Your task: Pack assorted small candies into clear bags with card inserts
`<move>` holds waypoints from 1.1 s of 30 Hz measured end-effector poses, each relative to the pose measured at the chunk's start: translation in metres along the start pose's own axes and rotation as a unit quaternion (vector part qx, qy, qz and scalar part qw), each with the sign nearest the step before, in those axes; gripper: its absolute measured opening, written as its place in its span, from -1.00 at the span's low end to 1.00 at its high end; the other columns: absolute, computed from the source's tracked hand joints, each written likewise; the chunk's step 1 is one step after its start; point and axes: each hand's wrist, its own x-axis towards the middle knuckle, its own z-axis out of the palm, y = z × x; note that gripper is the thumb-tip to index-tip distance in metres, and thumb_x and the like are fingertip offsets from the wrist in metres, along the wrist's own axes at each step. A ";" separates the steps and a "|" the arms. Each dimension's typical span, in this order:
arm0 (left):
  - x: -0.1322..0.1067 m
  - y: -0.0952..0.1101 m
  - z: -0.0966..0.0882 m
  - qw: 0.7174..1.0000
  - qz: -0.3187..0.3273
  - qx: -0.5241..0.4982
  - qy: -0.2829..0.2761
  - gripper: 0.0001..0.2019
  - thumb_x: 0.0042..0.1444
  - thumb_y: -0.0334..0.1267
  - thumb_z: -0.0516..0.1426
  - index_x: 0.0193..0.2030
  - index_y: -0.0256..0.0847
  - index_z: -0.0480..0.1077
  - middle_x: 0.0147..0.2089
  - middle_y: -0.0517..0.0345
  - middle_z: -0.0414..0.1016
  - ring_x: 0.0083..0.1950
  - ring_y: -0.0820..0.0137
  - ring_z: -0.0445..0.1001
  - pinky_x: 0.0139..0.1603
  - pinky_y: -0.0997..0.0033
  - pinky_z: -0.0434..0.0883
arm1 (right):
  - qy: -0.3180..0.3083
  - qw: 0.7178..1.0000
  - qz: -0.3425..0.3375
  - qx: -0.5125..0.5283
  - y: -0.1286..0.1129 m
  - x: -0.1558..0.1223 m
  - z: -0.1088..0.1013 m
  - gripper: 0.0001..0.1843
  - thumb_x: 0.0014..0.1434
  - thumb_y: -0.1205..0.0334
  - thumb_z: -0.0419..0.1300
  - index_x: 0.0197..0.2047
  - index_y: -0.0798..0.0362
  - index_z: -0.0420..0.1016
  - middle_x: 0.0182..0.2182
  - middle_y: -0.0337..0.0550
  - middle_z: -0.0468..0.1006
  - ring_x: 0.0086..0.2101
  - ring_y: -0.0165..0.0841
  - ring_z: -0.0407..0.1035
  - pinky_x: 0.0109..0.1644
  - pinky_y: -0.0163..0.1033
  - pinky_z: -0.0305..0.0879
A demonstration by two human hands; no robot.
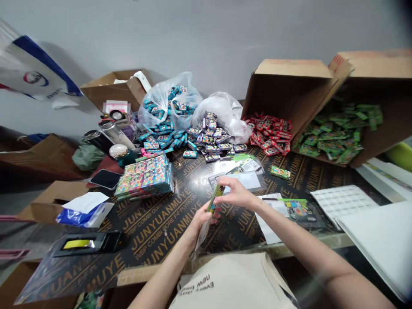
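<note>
- Left hand (201, 219) closes around the lower part of one narrow green packet (215, 198), with a clear plastic sleeve (202, 235) hanging below it.
- Right hand (234, 193) pinches the packet's top end in its fingertips.
- One loose green pack (280, 172) lies just beyond the hands, beside a spread of clear sleeves and printed cards (238, 174).
- Four heaps of packs sit farther out: blue (161, 135), purple (209, 139), red (268, 135), green (334, 133).
- One stacked block of packs (144, 177) stands left of the hands.
- Two clear plastic bags (170, 103) and two tipped cardboard boxes (289, 86) line the back.
- Bare worktop (167, 227) stays open left of the hands; a canvas tote bag (231, 283) sits at its near edge.
- Black plywood with gold lettering forms the worktop, against a grey wall (193, 38).
</note>
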 end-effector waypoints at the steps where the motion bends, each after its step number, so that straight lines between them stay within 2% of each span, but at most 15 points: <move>1: -0.002 0.004 0.000 1.000 0.014 0.019 -0.014 -0.43 -0.20 -0.13 0.21 0.02 -0.24 0.35 -0.07 0.02 0.46 -0.09 0.22 0.39 -0.12 0.33 0.28 | -0.062 0.998 -0.007 0.004 -0.001 -0.001 -0.003 -0.67 -0.15 0.02 0.32 -0.48 0.12 0.39 -0.50 -0.26 0.40 -0.42 -0.40 0.26 -0.30 -0.32 0.18; 4: -0.008 0.016 0.003 0.996 0.033 0.073 -0.030 -0.45 -0.21 -0.24 0.23 0.02 -0.25 0.35 -0.05 0.05 0.46 -0.02 0.21 0.35 -0.04 0.35 0.24 | -0.189 0.982 -0.018 0.010 -0.005 -0.005 -0.011 -0.51 -0.16 0.01 0.32 -0.19 0.12 0.42 -0.40 -0.24 0.47 -0.37 -0.38 0.31 -0.24 -0.32 0.21; 7: -0.010 0.022 0.005 0.995 0.014 0.099 -0.026 -0.58 -0.13 -0.27 0.19 -0.06 -0.28 0.41 -0.14 0.07 0.50 -0.14 0.27 0.40 -0.10 0.40 0.26 | -0.184 0.982 -0.019 0.040 -0.006 -0.005 -0.013 -0.36 -0.16 0.05 0.33 0.00 0.07 0.33 -0.30 -0.22 0.47 -0.33 -0.37 0.33 -0.20 -0.30 0.24; 8: -0.009 0.023 0.005 0.995 0.012 0.096 -0.019 -0.63 -0.10 -0.26 0.18 -0.09 -0.28 0.42 -0.18 0.07 0.51 -0.21 0.31 0.41 -0.16 0.42 0.27 | -0.144 0.988 -0.013 0.059 -0.005 -0.004 -0.012 -0.36 -0.15 0.08 0.32 0.03 0.04 0.32 -0.27 -0.21 0.47 -0.32 -0.37 0.33 -0.17 -0.28 0.24; 10: -0.007 0.023 0.005 0.997 0.018 0.074 0.010 -0.69 -0.07 -0.25 0.16 -0.14 -0.29 0.44 -0.28 0.09 0.52 -0.33 0.37 0.42 -0.25 0.44 0.28 | 0.004 0.996 0.016 0.093 -0.003 -0.004 -0.004 -0.34 -0.19 0.14 0.35 0.03 -0.02 0.32 -0.22 -0.21 0.46 -0.24 -0.34 0.33 -0.08 -0.22 0.23; 12: -0.004 0.023 0.005 0.998 0.021 0.042 0.043 -0.71 -0.07 -0.23 0.16 -0.18 -0.30 0.45 -0.34 0.10 0.53 -0.40 0.38 0.41 -0.29 0.44 0.30 | 0.149 0.977 0.076 0.134 0.000 -0.006 0.007 -0.29 -0.25 0.18 0.38 0.03 -0.06 0.32 -0.20 -0.21 0.46 -0.17 -0.31 0.32 -0.02 -0.17 0.20; 13: -0.003 0.023 0.004 0.998 0.018 0.028 0.054 -0.70 -0.08 -0.22 0.17 -0.19 -0.30 0.45 -0.36 0.10 0.53 -0.42 0.38 0.42 -0.30 0.43 0.30 | 0.173 0.964 0.109 0.172 0.001 -0.008 0.014 -0.30 -0.26 0.18 0.38 0.02 -0.06 0.33 -0.19 -0.20 0.47 -0.16 -0.30 0.33 -0.02 -0.16 0.21; 14: -0.002 0.023 0.003 0.998 0.017 0.018 0.060 -0.69 -0.09 -0.20 0.17 -0.20 -0.31 0.45 -0.36 0.09 0.53 -0.43 0.37 0.42 -0.31 0.42 0.31 | 0.158 0.951 0.142 0.224 0.002 -0.010 0.020 -0.35 -0.23 0.17 0.37 0.00 -0.04 0.34 -0.20 -0.18 0.48 -0.16 -0.30 0.34 -0.04 -0.16 0.23; 17: -0.001 0.022 -0.002 0.996 0.025 0.043 0.068 -0.70 -0.07 -0.14 0.16 -0.27 -0.33 0.47 -0.39 0.08 0.53 -0.43 0.36 0.42 -0.32 0.40 0.32 | 0.030 0.909 0.192 0.369 0.001 -0.015 0.034 -0.55 -0.07 0.12 0.27 -0.08 0.05 0.39 -0.29 -0.17 0.52 -0.30 -0.34 0.40 -0.16 -0.20 0.31; 19: 0.000 0.022 -0.007 0.990 0.038 0.113 0.076 -0.72 -0.06 -0.10 0.16 -0.38 -0.34 0.48 -0.45 0.10 0.50 -0.43 0.36 0.41 -0.34 0.43 0.31 | 0.027 0.902 0.190 0.388 -0.001 -0.015 0.036 -0.62 -0.05 0.14 0.26 -0.14 0.09 0.42 -0.35 -0.18 0.54 -0.38 -0.38 0.41 -0.24 -0.25 0.32; 23: 0.006 0.021 -0.018 0.970 0.054 0.212 0.105 -0.67 -0.11 -0.04 0.19 -0.58 -0.34 0.42 -0.59 0.15 0.42 -0.50 0.38 0.37 -0.47 0.48 0.28 | 0.089 0.908 0.201 0.356 -0.004 -0.014 0.035 -0.70 -0.07 0.16 0.26 -0.24 0.11 0.46 -0.49 -0.24 0.52 -0.53 -0.45 0.35 -0.44 -0.36 0.29; 27: 0.013 0.017 -0.021 0.971 0.079 0.182 0.132 -0.64 -0.04 0.01 0.14 -0.50 -0.34 0.41 -0.54 0.14 0.43 -0.51 0.43 0.36 -0.47 0.49 0.31 | -0.031 0.886 0.222 0.406 0.003 -0.030 0.043 -0.53 -0.18 0.20 0.34 -0.14 0.10 0.41 -0.45 -0.25 0.52 -0.45 -0.40 0.40 -0.34 -0.28 0.35; 29: 0.013 0.012 -0.020 0.982 0.061 0.151 0.100 -0.67 -0.05 -0.02 0.16 -0.41 -0.33 0.40 -0.51 0.15 0.43 -0.51 0.44 0.37 -0.49 0.49 0.33 | -0.038 0.886 0.221 0.405 0.011 -0.040 0.045 -0.54 -0.21 0.24 0.35 -0.18 0.13 0.42 -0.41 -0.22 0.53 -0.41 -0.36 0.42 -0.25 -0.22 0.36; 31: 0.011 0.006 -0.019 0.990 0.029 0.129 0.042 -0.68 -0.10 -0.07 0.21 -0.32 -0.31 0.37 -0.49 0.17 0.42 -0.48 0.42 0.41 -0.49 0.49 0.35 | 0.002 0.892 0.217 0.396 0.021 -0.047 0.045 -0.58 -0.20 0.24 0.34 -0.21 0.14 0.42 -0.40 -0.20 0.53 -0.39 -0.35 0.42 -0.20 -0.19 0.35; 33: 0.010 0.000 -0.020 0.993 0.015 0.120 0.003 -0.67 -0.14 -0.13 0.25 -0.28 -0.30 0.36 -0.48 0.19 0.41 -0.46 0.43 0.42 -0.48 0.51 0.36 | 0.007 0.895 0.213 0.392 0.029 -0.051 0.042 -0.52 -0.25 0.27 0.36 -0.18 0.11 0.40 -0.40 -0.23 0.53 -0.37 -0.35 0.42 -0.18 -0.18 0.35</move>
